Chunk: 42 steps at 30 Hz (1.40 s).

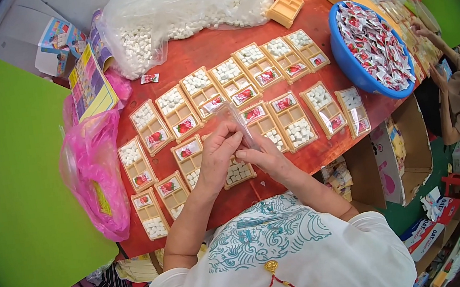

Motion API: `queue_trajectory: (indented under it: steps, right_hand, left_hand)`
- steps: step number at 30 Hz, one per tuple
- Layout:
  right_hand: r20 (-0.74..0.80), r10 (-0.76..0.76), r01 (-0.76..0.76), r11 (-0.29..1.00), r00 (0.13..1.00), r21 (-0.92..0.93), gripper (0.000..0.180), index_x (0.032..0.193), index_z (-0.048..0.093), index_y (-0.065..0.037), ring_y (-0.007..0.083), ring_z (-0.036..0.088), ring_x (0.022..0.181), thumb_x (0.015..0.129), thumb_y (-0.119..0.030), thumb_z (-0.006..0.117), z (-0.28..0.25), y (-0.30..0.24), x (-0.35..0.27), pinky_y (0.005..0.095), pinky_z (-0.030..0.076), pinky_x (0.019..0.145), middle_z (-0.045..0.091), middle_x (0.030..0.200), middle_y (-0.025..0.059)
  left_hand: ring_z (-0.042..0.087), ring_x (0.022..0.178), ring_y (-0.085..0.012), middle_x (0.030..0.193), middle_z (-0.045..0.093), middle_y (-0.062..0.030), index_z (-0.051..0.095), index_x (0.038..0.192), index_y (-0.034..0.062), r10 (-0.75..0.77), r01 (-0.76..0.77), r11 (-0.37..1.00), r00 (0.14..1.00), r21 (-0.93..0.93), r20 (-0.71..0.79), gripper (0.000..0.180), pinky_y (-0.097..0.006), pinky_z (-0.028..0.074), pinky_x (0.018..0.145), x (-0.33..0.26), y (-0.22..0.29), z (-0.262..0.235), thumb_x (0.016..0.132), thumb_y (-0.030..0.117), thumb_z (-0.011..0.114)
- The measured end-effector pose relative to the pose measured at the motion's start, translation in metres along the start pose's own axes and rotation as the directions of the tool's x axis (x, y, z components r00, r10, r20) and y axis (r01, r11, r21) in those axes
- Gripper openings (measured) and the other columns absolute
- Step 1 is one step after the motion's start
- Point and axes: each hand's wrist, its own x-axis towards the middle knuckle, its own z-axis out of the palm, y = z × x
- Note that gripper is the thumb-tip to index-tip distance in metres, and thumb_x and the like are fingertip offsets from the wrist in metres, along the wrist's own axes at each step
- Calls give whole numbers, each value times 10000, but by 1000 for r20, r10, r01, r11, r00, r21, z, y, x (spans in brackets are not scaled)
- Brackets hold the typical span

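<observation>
Both my hands are together over the middle of the red table. My left hand [221, 155] and my right hand [267, 159] pinch a thin stack of clear plastic lids [243, 124], tilted on edge between them. Beneath and around the hands lie rows of beige compartment trays [182, 113]. Each tray shows small white cubes [300, 133] and a flat sachet with a strawberry picture [252, 115]. A glossy clear cover lies over the trays at the right end, such as the right-hand tray [353, 111]. My hands hide parts of the nearest trays.
A large clear bag of white cubes [141, 45] lies at the back. On the right stands a blue basin [347, 64] heaped with sachets. An empty beige tray [285, 9] rests behind. A pink plastic bag [92, 179] hangs left. Another person's hand [438, 76] works at far right.
</observation>
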Motion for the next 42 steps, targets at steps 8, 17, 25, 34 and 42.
queue_trajectory:
  steps: [8,17,25,34,42]
  right_hand:
    - [43,-95,93,995,995,31,659,1412,314,3,111,472,1048,837,-155,594,5,1,-4,259,389,886,485,1172,59]
    - [23,3,-8,974,1000,226,705,1445,303,-60,146,545,959,813,-219,570,-3,1,1,250,448,789,527,1155,110]
    - [-140,-124,142,982,982,124,681,1429,316,-24,161,554,977,825,-228,555,-26,-3,-7,268,465,805,513,1184,130]
    - [-149,-109,129,983,983,133,718,1437,305,-25,155,549,979,826,-298,564,-37,-7,-16,260,462,811,507,1168,120]
    - [-146,-117,138,981,982,140,785,1437,301,-16,164,548,973,804,-364,608,-40,-9,-17,265,465,805,506,1166,129]
  left_hand:
    - [559,737,-87,848,605,-36,573,947,25,26,-28,999,999,37,32,119,-212,437,671,-6,-4,-9,902,85,480]
    - [610,734,-171,845,622,-98,539,930,25,119,-119,979,993,-166,-11,116,-295,496,678,-26,16,-32,935,115,467]
    - [654,758,-212,905,658,-161,528,901,25,61,-90,980,985,-177,-161,93,-306,535,624,6,35,-113,938,93,475]
    - [666,709,-261,905,655,-191,478,910,48,-117,78,959,984,-272,-131,61,-310,546,554,47,26,-167,941,99,463]
    - [666,646,-278,848,644,-197,494,928,33,-204,165,964,961,-209,-186,71,-373,578,482,49,21,-181,930,103,478]
